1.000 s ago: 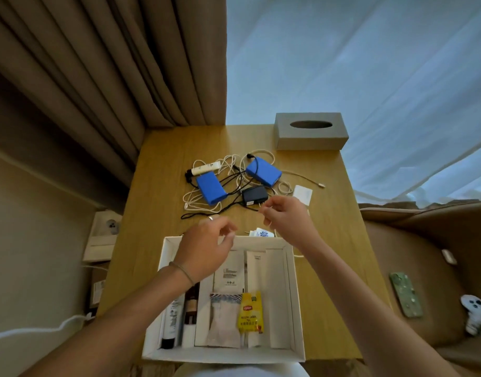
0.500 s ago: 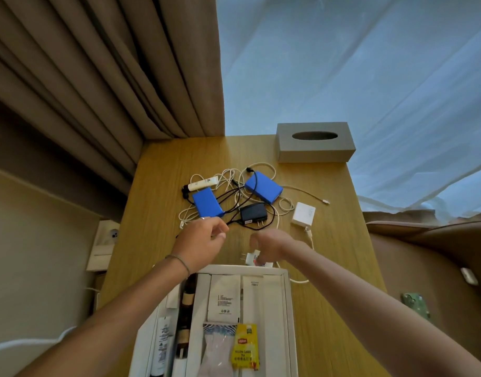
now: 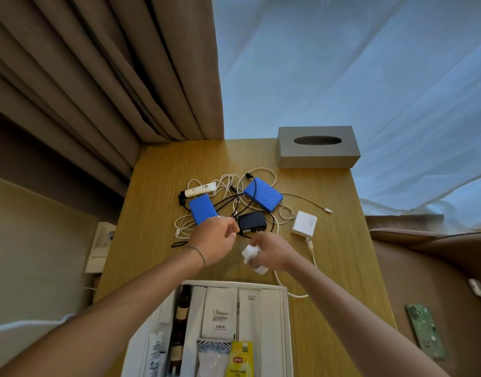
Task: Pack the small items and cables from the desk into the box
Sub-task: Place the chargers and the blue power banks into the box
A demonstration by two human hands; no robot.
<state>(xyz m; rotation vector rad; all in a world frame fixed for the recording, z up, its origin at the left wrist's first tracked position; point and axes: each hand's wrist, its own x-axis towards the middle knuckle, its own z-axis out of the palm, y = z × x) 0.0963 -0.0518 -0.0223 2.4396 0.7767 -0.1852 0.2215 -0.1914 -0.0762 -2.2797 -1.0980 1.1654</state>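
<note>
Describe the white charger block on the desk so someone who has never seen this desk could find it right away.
Start at the grey tissue box at the desk's far right corner and come toward the near edge. The white charger block lies flat, right of the cable tangle, a white cable running from its near end. Its neighbours are blue or black; it alone is white and square, with grey print.

A light oak-veneer wooden desk [image 3: 342, 254] stands against heavy brown pleated curtains [image 3: 98, 77] on the left and a sheer white window drape [image 3: 356, 63] glowing with bluish daylight; a brown upholstered seat [image 3: 437, 268] sits beside it on the right.
</note>
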